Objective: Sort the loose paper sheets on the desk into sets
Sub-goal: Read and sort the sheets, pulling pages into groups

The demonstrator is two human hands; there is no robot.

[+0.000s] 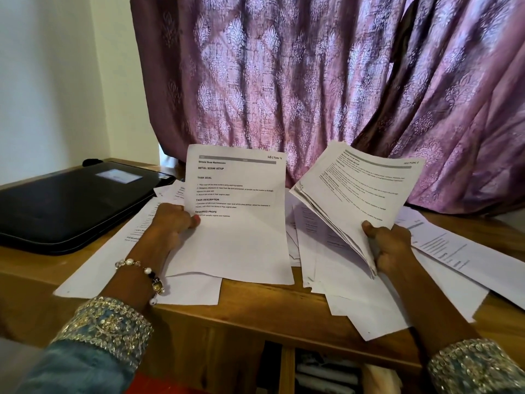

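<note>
A mauve patterned curtain point(312, 81) hangs across the back, its hem bunched behind the wooden worktop point(255, 305). On the worktop's left part lies a closed black laptop case point(68, 206) with a pale label on top. Loose paper sheets point(355, 282) are scattered over the middle and right of the worktop, overlapping one another, several jutting past the front edge; more lie partly under the case's right side.

Above these the right hand point(389, 248) grips a stack of sheets point(358, 191) by its lower corner: the thumb lies on the printed top page and the fingers point(380, 261) curl beneath, so the stack fans up and away to the left, tilted, its top page marked with a handwritten section note that is too blurred to read for certain.

The left hand point(173, 220) holds a single sheet point(235, 211) upright by its left edge, thumb pressed on the front near the words "REQUIRED PROPS", the other fingers behind the paper and hidden. The page is marked "SECTION 4" at its top right, and its bottom edge rests on the sheets lying on the worktop.

A beaded bracelet point(145, 273) circles the left wrist, above an embroidered blue sleeve point(105, 331).
</note>
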